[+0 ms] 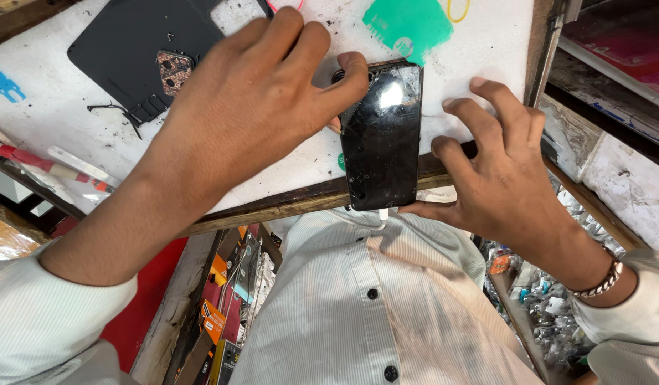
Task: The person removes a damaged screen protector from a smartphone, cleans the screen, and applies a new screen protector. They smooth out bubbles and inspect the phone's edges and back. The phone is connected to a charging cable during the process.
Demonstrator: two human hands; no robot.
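From the head camera, looking straight down, a black smartphone (381,135) with a badly cracked screen lies on the white, grimy table (286,167), its near end reaching over the dark wooden edge toward the person. A white cable (383,214) is plugged into that near end.

The left hand (261,100) comes in from the left and rests over the table, fingers curled, with the fingertips pinching the phone's top left corner. The right hand (497,167) sits on the other side, fingers spread and bent like claws; its thumb touches the phone's lower right corner, while the fingertips press on the table edge just beside the phone. That hand grips nothing fully, more steadying than holding. A metal chain bracelet (601,281) sits on the right wrist.

Further back on the table, a black mat (126,50) lies behind the left hand with a small coppery part (174,71) on it. A teal card (408,25) lies near the far edge, beyond the phone. The person's pale striped shirt (372,299) fills the lower frame, below the table edge.
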